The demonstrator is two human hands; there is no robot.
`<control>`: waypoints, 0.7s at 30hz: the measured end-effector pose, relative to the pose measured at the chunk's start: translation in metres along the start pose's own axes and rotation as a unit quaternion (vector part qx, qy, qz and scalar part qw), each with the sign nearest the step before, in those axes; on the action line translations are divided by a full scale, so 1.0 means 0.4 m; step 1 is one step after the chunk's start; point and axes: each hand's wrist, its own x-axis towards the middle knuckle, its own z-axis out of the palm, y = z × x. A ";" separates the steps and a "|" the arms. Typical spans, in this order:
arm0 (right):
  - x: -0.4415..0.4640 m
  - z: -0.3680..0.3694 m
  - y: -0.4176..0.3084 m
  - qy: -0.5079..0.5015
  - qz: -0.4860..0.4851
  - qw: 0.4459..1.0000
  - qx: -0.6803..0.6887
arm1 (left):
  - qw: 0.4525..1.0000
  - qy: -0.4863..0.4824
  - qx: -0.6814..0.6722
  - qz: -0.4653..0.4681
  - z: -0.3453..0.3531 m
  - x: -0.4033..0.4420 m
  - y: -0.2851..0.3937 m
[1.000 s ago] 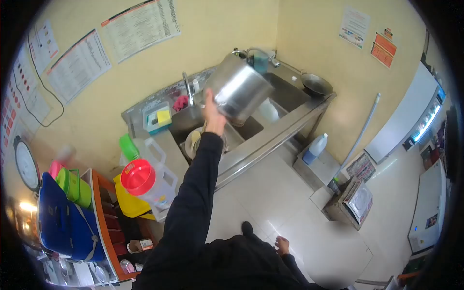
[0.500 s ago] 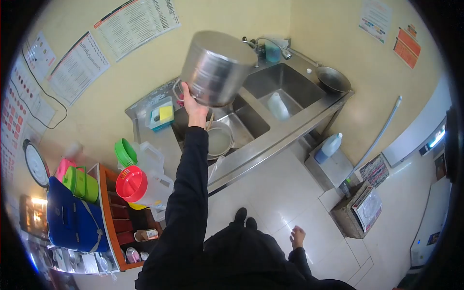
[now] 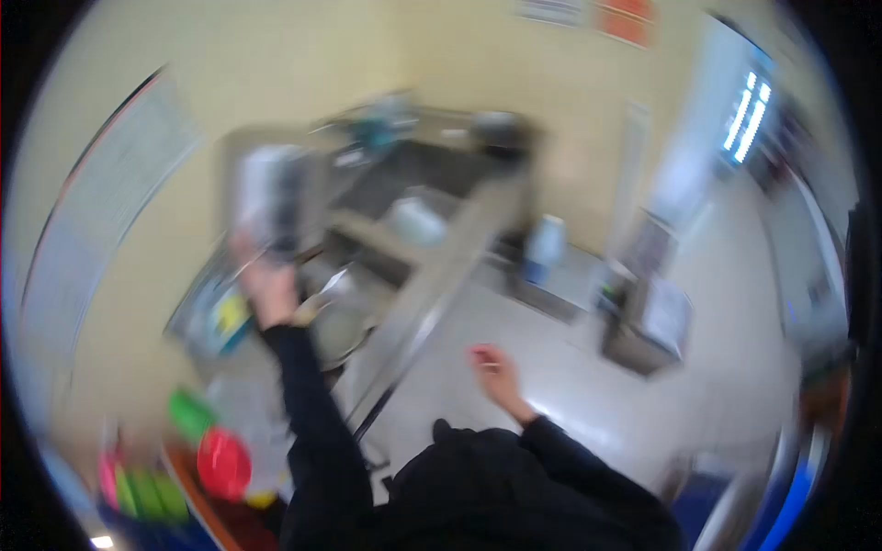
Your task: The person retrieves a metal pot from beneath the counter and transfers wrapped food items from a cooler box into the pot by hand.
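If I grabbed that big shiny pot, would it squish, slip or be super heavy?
The pot looks like metal, so it probably won't squish. Its shiny outside might be slippery, though blur hides any wetness. It may be fairly light for its size, since the left hand alone seems to hold it up.

Left sleeve point(image 3: 317, 413): was long and black, reaching the wrist
Right sleeve point(image 3: 593, 468): was matching black cloth
Front garment point(image 3: 469, 482): was black, its finer details too dark to tell
Left hand point(image 3: 273, 289): was bare, blurred
Right hand point(image 3: 498, 375): was bare
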 end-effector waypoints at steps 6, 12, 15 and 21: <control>-0.119 0.070 -0.035 -0.094 -0.031 0.995 0.031 | 0.837 0.044 -0.423 -0.345 0.024 -0.025 -0.159; -0.157 0.034 0.013 -0.016 0.019 0.998 0.050 | 0.835 0.134 -0.421 -0.328 0.024 0.063 0.056; -0.133 -0.002 0.035 0.041 0.060 0.996 0.045 | 0.886 0.119 -0.357 -0.271 0.021 0.073 0.081; -0.159 -0.051 -0.010 0.036 0.124 0.989 0.077 | 0.675 0.020 -0.614 -0.408 0.016 0.011 -0.119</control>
